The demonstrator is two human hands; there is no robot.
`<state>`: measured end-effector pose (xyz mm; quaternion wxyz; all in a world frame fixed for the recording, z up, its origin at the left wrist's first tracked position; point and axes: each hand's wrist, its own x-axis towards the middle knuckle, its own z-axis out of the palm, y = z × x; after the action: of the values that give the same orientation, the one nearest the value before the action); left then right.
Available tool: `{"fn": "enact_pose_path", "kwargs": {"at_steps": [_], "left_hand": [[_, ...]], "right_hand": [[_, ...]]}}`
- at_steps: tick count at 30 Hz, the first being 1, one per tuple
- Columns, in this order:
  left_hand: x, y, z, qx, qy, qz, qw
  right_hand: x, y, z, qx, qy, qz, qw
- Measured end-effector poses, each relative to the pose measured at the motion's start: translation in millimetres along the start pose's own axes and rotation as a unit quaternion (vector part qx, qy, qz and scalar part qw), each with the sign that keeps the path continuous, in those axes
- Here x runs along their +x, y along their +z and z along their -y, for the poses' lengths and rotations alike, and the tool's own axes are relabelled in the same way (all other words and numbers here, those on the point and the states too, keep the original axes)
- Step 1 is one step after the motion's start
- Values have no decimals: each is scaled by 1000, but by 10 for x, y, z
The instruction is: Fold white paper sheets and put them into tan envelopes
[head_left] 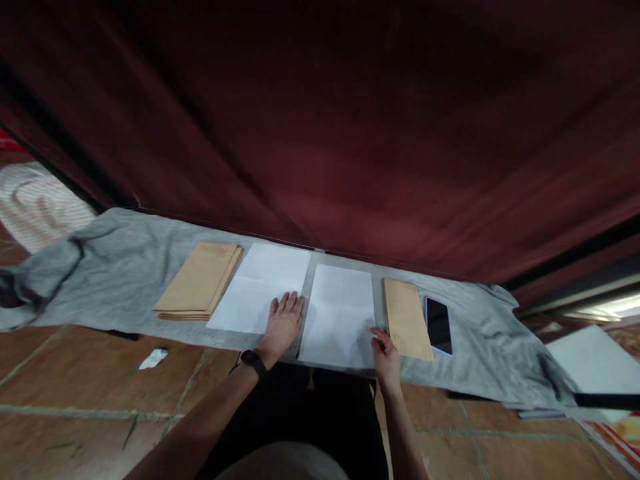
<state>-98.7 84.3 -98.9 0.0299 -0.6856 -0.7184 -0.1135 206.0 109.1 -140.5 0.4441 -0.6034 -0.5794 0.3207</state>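
Observation:
My left hand (283,321) lies flat with fingers stretched out on the right edge of a white sheet of paper (257,285). A black band (253,362) sits on that wrist. My right hand (385,350) pinches the lower right corner of a second white sheet (340,308) that lies in front of me. Just right of it lies a single brown envelope (406,318). A stack of brown envelopes (199,280) rests to the left of the first sheet.
Everything lies on a grey cloth (115,267) spread over a tiled floor (75,387). A dark phone (439,325) lies right of the single envelope. A dark red curtain (350,133) hangs behind. A small white scrap (153,359) lies on the tiles; white paper (590,360) sits far right.

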Motion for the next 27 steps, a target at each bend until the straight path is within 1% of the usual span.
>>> {"fn": "enact_pose_path", "kwargs": {"at_steps": [3,6,8,10,12,13,17,19,21,23,27], "left_hand": [[-6,-21,18,-7,5,11,1000],[-26,-33,48,-8,5,10,1000],[-49,-49,47,-11,5,-6,1000],[-75,-75,4,-24,18,-30,999],[-101,-100,-93,-42,51,-43,997],[-110,-108,-162,-51,79,-40,995],[-82,-80,-509,-79,212,-3,974],[-8,-31,-668,-88,251,14,964],[100,35,-780,-92,257,25,962],[218,108,-834,-93,252,33,963],[395,233,-806,-91,242,38,965]], "right_hand": [[0,30,30,8,-7,0,1000],[8,64,52,6,-10,-1,1000],[11,83,66,-10,-14,1,1000],[7,98,85,-37,-27,-2,999],[-7,113,113,-66,-50,-7,997],[-19,122,133,-80,-64,-8,995],[-82,162,235,-133,-129,-9,983],[-108,179,280,-150,-151,-12,977],[-124,190,305,-160,-160,-14,974],[-130,196,307,-165,-160,-16,973],[-121,206,264,-172,-154,-16,973]]}}
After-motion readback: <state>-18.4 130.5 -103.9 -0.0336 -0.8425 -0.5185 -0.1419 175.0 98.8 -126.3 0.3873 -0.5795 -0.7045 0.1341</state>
